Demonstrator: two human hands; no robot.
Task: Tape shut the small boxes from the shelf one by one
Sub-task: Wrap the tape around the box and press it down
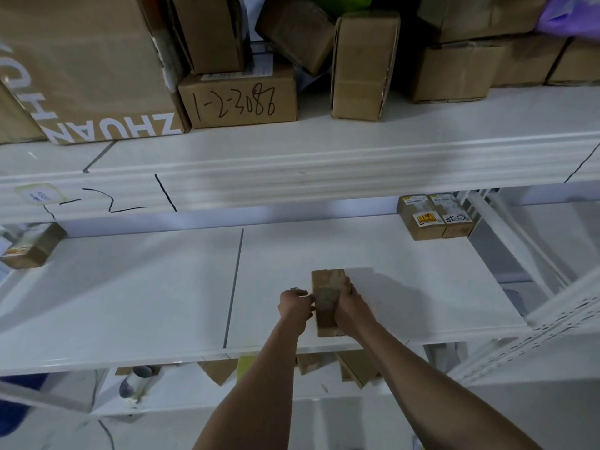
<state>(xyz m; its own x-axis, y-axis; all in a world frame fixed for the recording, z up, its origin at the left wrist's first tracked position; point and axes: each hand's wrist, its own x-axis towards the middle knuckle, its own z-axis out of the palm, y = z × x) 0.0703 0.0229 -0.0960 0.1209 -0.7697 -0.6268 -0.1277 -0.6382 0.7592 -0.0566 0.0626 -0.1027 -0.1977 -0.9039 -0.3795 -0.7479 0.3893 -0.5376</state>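
Head camera: a small cardboard box (327, 302) sits on the white middle shelf (130, 287), near its front edge. The right hand (349, 302) grips the box's right side, fingers curled round it. The left hand (294, 305) pinches at its left side. Two labelled parcels (433, 216) lie at the shelf's back right.

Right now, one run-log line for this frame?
stage: handling box | left hand: fingers at small box left side | right hand: grips box right side | box: on middle shelf | tape: none visible
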